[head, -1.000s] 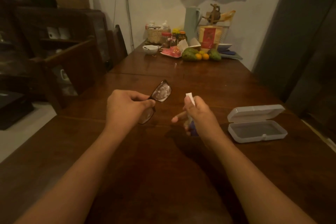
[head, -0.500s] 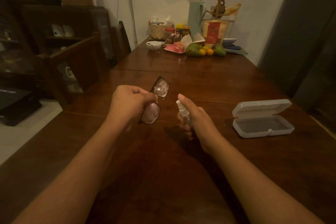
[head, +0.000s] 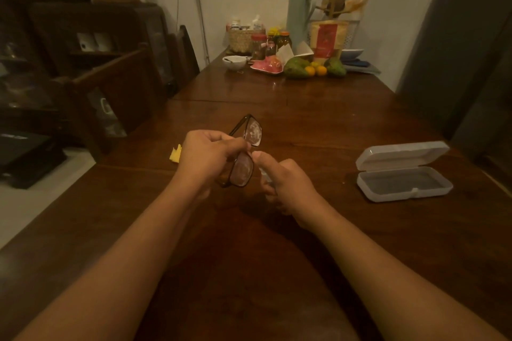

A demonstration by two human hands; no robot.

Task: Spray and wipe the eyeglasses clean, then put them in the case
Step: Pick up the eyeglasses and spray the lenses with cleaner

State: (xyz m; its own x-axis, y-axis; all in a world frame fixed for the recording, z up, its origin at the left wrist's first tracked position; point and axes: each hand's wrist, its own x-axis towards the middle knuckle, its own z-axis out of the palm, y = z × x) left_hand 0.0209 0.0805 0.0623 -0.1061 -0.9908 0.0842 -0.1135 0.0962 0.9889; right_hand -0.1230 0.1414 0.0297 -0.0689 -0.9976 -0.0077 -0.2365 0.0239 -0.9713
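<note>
**While the left hand (head: pixel 210 158) pinches the eyeglasses (head: pixel 243 171), the right hand (head: pixel 288 185) wraps a spray bottle (head: pixel 265 174)**

Where the left fingers (head: pixel 219 137) curl in tight at the centre of the frame, they meet the thumb on the dark frame of the eyeglasses, near the bridge between the two lenses. The glasses are held above the table (head: pixel 304 119), turned so that one lens stands above the other. Both lenses are rounded rectangles clouded with a whitish film. One thin temple arm shows beside the upper lens.

Just to the right, the right fingers are closed around the spray bottle. Only a pale sliver of it shows between thumb and palm. The right thumb (head: pixel 259 156) lies across the top of the bottle, its tip just beside the lower lens. The nozzle is hidden.

One small yellow cloth (head: pixel 175 153), crumpled, lies on the table just left of the left hand.

One case (head: pixel 388 196) lies at the right of the frame, well apart from both hands. It is translucent white plastic with rounded corners, and its hinged lid leans back open.

The table is dark polished wood made of long boards. At its far end, in the upper middle of the frame, stand one white bowl (head: pixel 235 62), one woven basket (head: pixel 243 40) and two green fruits (head: pixel 296 68).
</note>
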